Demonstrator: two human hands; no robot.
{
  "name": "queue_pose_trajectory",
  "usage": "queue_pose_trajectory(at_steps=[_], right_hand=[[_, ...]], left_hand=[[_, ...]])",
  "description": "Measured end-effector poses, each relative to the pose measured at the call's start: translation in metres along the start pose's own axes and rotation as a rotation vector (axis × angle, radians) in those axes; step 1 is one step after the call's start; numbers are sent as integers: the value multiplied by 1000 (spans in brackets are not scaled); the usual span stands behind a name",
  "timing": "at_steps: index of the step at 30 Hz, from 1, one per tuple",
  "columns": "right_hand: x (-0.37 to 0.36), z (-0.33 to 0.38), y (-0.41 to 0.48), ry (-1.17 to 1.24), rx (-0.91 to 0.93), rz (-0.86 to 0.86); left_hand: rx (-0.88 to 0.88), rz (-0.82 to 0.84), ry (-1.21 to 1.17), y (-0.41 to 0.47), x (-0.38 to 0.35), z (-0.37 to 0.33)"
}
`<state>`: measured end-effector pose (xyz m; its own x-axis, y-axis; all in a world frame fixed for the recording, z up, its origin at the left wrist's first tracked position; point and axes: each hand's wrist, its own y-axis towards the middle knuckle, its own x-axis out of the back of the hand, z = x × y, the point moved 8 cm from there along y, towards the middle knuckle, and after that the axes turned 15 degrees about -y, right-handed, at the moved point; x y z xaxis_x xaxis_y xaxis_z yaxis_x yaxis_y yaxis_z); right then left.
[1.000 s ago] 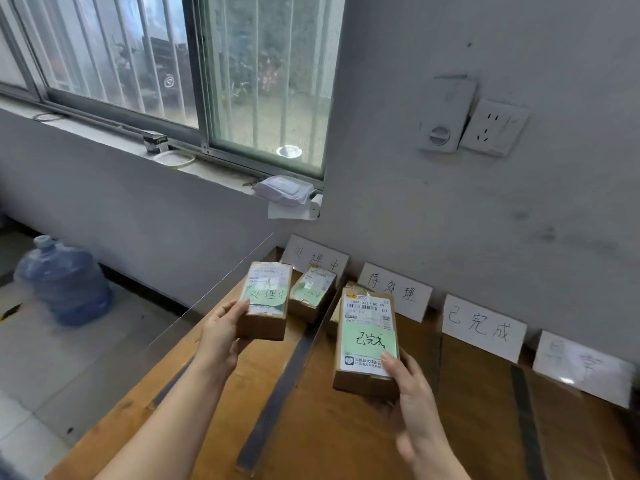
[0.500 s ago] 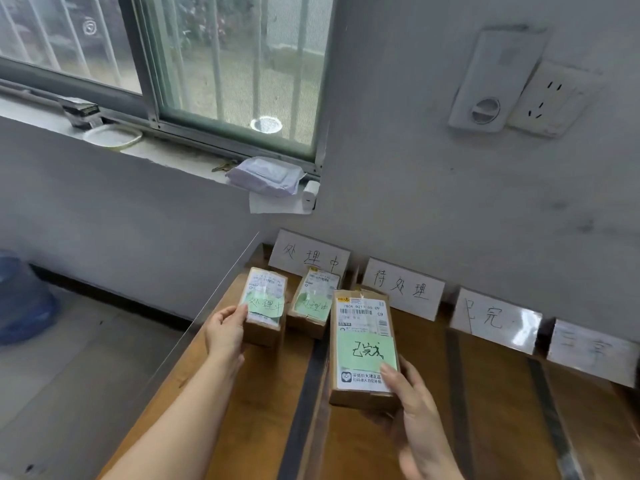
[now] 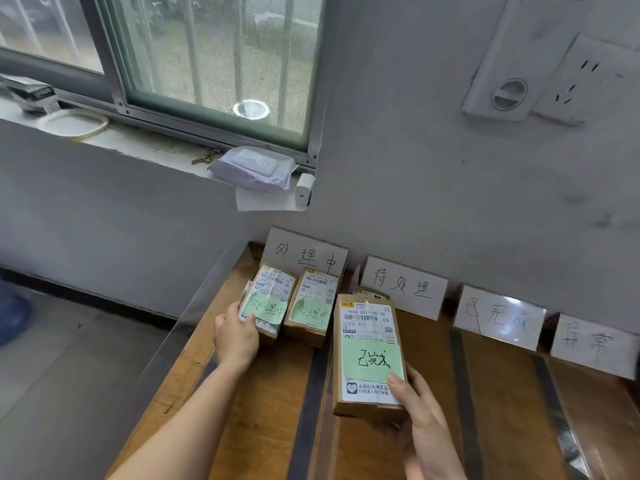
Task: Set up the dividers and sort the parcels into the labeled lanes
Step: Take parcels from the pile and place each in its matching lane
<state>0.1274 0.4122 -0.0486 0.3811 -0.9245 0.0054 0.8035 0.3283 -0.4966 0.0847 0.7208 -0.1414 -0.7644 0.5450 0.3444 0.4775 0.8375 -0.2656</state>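
Green-noted parcel [image 3: 268,306] in my left grip [image 3: 237,337] beside its twin [image 3: 311,311] (leftmost lane [image 3: 263,393]); third parcel [image 3: 369,355] in my right grip [image 3: 422,420].

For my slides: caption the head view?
Left hand holds one green-noted brown cardboard parcel in the leftmost lane; right hand grips a second parcel.

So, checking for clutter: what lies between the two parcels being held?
Head view: a third parcel with a green note, plus the dark divider.
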Motion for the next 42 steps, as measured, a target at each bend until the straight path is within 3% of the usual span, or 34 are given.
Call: queue_pose_trajectory(at_steps=[7, 12, 15, 42], right_hand=[[-3, -2, 3, 15, -2, 3], [0, -4, 3, 36, -16, 9], [2, -4, 3, 36, -20, 4], [33, -10, -20, 38, -36, -89]], left_hand=[[-17, 40, 164, 7, -10, 2], [-230, -39, 385, -11, -9, -19], [-250, -2, 489, -18, -18, -19], [-212, 144, 622, 3, -35, -35]])
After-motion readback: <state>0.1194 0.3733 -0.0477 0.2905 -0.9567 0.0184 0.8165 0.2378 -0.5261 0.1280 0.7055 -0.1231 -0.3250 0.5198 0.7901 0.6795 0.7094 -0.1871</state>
